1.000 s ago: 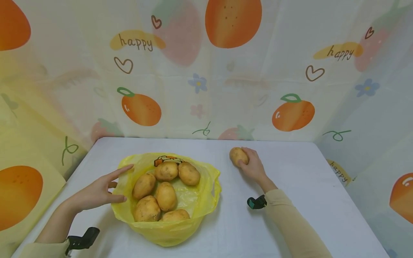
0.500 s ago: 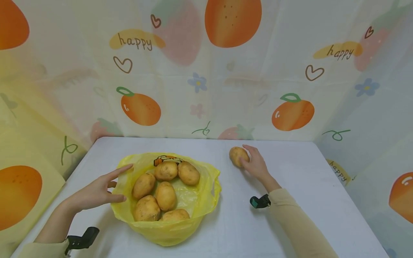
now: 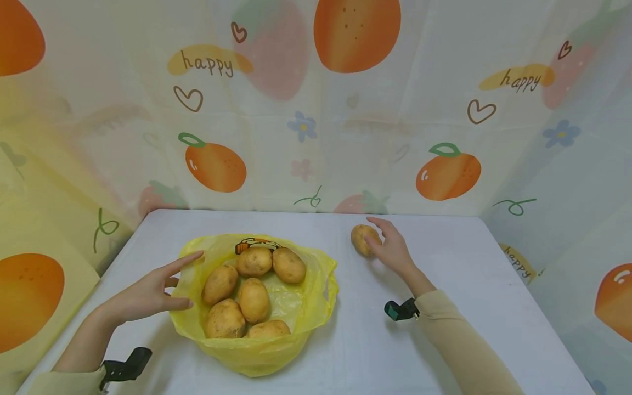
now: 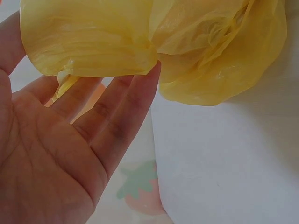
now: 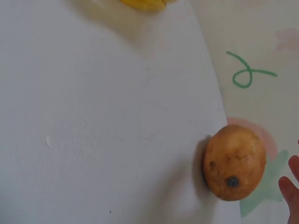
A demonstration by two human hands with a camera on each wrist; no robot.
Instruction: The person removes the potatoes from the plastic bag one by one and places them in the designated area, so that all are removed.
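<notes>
A yellow plastic bag (image 3: 316, 312) stands with its mouth spread wide, several potatoes (image 3: 254, 300) lying inside. At its left rim is my left hand (image 3: 143, 293), thumb and index finger spread apart over the edge. The left wrist view shows the extended fingers (image 4: 114, 123) touching the bag's thin film, their tips partly hidden by it. One more potato (image 3: 362, 240) lies on the white table near the back edge. My right hand (image 3: 395, 252) is beside it with fingers parted; in the right wrist view a gap separates the visible fingertips (image 5: 292, 189) from this potato.
A white-covered table (image 3: 345, 351) carries everything. Behind and on both sides hangs a curtain (image 3: 316, 164) printed with fruit. Small black cameras are strapped to both wrists.
My right hand has loosened from the single potato and drawn back slightly to the right, its fingers opening. The potato stays on the table. My left hand and the bag have not moved.
</notes>
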